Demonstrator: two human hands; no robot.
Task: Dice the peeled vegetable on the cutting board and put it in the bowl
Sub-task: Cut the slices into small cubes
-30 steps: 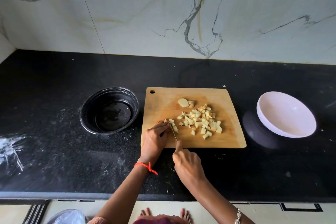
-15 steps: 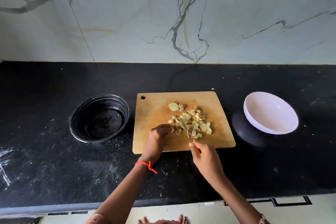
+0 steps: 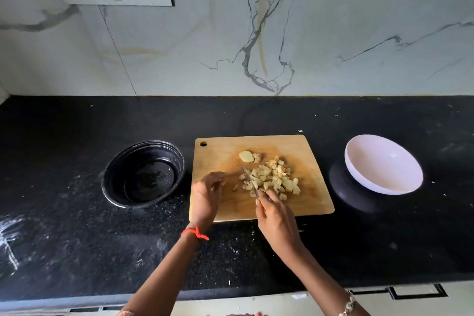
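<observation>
A: Nearest, what are the hands doing?
B: The right hand [image 3: 278,223] grips the knife [image 3: 250,182], blade at the diced pile [image 3: 272,179]. The left hand [image 3: 206,196] rests loosely curled on the cutting board [image 3: 307,202], holding nothing I can see
A: Progress?
B: Mostly diced. Two bigger pieces [image 3: 250,156] lie uncut behind. On the table, both the black bowl [image 3: 143,173] and white bowl [image 3: 383,164] hold no cubes yet

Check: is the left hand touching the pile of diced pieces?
Apart. The head view shows bare cutting board between the left hand and the diced pile; the knife in the right hand lies along the pile's left edge.
</observation>
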